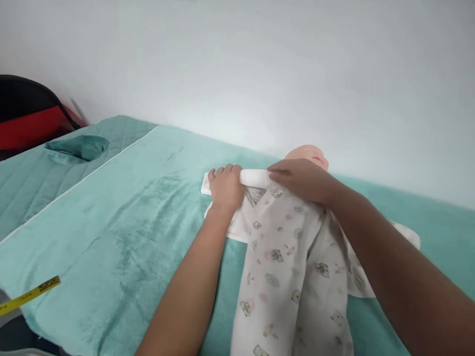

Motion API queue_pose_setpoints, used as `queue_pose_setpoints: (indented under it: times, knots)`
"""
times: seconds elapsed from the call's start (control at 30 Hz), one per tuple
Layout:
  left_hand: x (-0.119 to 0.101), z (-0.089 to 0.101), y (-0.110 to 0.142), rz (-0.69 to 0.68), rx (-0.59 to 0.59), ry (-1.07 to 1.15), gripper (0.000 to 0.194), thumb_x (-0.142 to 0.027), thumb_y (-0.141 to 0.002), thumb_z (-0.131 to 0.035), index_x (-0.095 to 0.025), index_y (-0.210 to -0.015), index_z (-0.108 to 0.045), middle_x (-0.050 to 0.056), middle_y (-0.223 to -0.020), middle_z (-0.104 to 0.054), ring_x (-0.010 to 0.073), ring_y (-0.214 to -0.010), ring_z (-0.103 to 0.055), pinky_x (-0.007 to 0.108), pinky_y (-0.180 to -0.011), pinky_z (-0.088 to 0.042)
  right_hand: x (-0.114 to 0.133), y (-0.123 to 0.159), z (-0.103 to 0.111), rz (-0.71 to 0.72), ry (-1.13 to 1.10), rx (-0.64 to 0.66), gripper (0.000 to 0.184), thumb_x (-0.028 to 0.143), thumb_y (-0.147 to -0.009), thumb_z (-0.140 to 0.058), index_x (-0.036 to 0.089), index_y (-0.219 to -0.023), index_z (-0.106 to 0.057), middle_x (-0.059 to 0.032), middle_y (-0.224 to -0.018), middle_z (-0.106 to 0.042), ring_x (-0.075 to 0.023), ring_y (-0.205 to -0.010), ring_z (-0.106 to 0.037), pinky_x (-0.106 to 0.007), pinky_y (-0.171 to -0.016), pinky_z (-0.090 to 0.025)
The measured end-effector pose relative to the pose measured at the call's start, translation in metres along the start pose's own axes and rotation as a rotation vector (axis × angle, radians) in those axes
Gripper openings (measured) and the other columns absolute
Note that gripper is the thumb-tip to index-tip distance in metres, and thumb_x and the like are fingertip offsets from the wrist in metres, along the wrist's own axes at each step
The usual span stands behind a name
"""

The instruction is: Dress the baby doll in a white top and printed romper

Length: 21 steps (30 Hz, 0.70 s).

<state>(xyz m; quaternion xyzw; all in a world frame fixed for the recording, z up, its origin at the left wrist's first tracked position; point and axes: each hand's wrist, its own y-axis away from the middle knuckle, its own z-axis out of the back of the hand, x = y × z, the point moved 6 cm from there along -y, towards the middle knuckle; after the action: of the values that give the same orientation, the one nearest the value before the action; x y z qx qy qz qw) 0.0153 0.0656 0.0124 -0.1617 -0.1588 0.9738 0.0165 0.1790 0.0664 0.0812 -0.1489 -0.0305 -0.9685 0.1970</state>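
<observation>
Teal cover [111, 212] meets pale wall [230, 74], left hand [227, 188] gripping white cloth [256, 178], right hand [302, 180] over it, hold unclear.

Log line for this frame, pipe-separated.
left hand: gripping white band | right hand: touching same band | printed garment: extending toward camera | doll's head: beyond right hand | teal cover: beneath

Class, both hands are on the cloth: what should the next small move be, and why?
Probably ease the left hand slightly outward to straighten the white band: it looks rounded between that hand and the right hand, and the patterned garment shows folds below.
</observation>
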Motion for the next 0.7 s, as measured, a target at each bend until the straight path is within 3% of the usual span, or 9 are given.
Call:
queue_pose_setpoints:
  times: [0.07,0.13,0.23,0.33,0.47,0.7]
  knots:
    - [0.006,-0.001,-0.001,0.055,0.003,-0.005,0.033,-0.009,-0.082,-0.043,-0.024,-0.104,-0.062,0.006,-0.107,-0.068,0.0269,-0.107,-0.059,0.050,-0.108,-0.032,-0.019,0.024,0.002,-0.021,-0.128,-0.086,0.037,0.042,-0.094,-0.044,0.028,-0.114,-0.070,-0.0011,-0.117,-0.071,-0.0261,-0.108,-0.063,-0.037,-0.091,-0.048]
    - [0.010,-0.001,-0.001,0.097,-0.002,-0.004,0.034,-0.009,-0.081,-0.042,-0.024,-0.103,-0.063,0.006,-0.108,-0.068,0.0275,-0.108,-0.059,0.050,-0.108,-0.031,-0.050,0.055,-0.001,-0.129,-0.273,-0.265,0.038,0.045,-0.094,-0.044,0.032,-0.122,-0.067,0.0006,-0.125,-0.068,-0.0252,-0.114,-0.062,-0.037,-0.096,-0.047]
    - [0.011,0.000,0.001,0.134,-0.017,-0.008,0.033,-0.010,-0.082,-0.042,-0.024,-0.103,-0.064,0.007,-0.109,-0.068,0.0280,-0.109,-0.059,0.051,-0.109,-0.028,-0.097,0.098,-0.017,-0.325,-0.239,-0.484,0.041,0.043,-0.092,-0.046,0.029,-0.126,-0.064,-0.0040,-0.125,-0.068,-0.0275,-0.113,-0.063,-0.042,-0.095,-0.048]
    - [0.011,0.000,0.003,0.146,-0.014,-0.020,0.034,-0.012,-0.082,-0.043,-0.024,-0.105,-0.064,0.007,-0.110,-0.068,0.0281,-0.110,-0.059,0.051,-0.110,-0.028,-0.127,0.119,-0.030,-0.436,-0.067,-0.499,0.043,0.032,-0.088,-0.046,0.027,-0.126,-0.065,-0.0066,-0.126,-0.067,-0.0299,-0.112,-0.062,-0.044,-0.092,-0.048]
    - [0.011,0.001,0.004,0.131,0.003,-0.036,0.036,-0.011,-0.081,-0.043,-0.025,-0.107,-0.064,0.008,-0.111,-0.068,0.0287,-0.110,-0.059,0.052,-0.110,-0.029,-0.158,0.133,-0.022,-0.687,-0.042,-0.549,0.044,0.022,-0.083,-0.043,0.026,-0.118,-0.069,-0.0083,-0.116,-0.072,-0.0310,-0.104,-0.064,-0.040,-0.082,-0.047]
    - [0.009,-0.002,0.005,0.072,0.044,-0.070,0.046,-0.008,-0.080,-0.042,-0.023,-0.120,-0.060,0.012,-0.119,-0.064,0.0316,-0.116,-0.056,0.065,-0.114,-0.020,-0.168,0.134,-0.023,-0.753,-0.109,-0.563,0.037,0.025,-0.082,-0.044,0.027,-0.108,-0.071,-0.0086,-0.098,-0.073,-0.0291,-0.088,-0.063,-0.037,-0.068,-0.042]
